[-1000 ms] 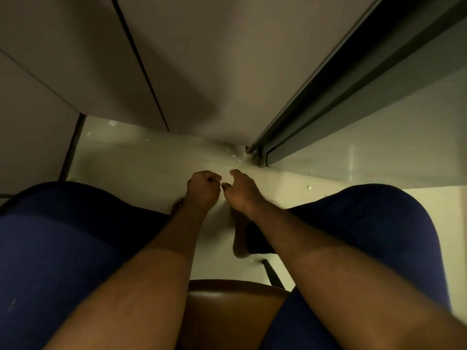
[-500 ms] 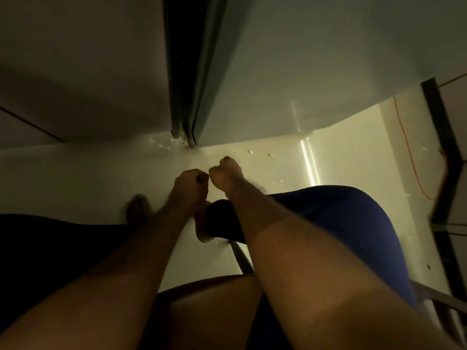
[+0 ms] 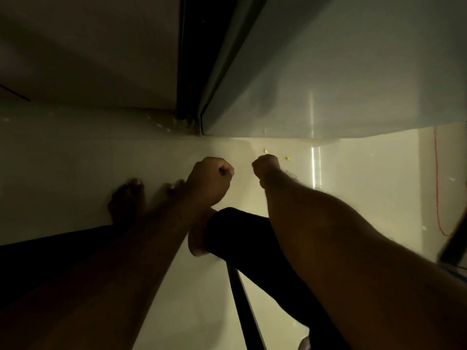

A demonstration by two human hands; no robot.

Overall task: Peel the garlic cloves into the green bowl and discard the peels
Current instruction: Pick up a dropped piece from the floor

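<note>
- The left hand (image 3: 211, 181) is curled into a tight fist with the thumb against the fingers; in this dim light I cannot tell whether a garlic clove sits inside it
- The right hand (image 3: 265, 165) is curled too, near the left with a clear gap between them; anything pinched in it is hidden
- From the pose, the step looks like pulling skin off a clove: grip firmly with the left hand and strip in short pulls with the right, so the clove does not slip out
- Both hands hang above the floor (image 3: 75, 160), where pale scraps (image 3: 265, 149) that may be peel lie just beyond the right hand
- The green bowl is not in view, so a peeled clove would have to be carried to it, not dropped here
</note>
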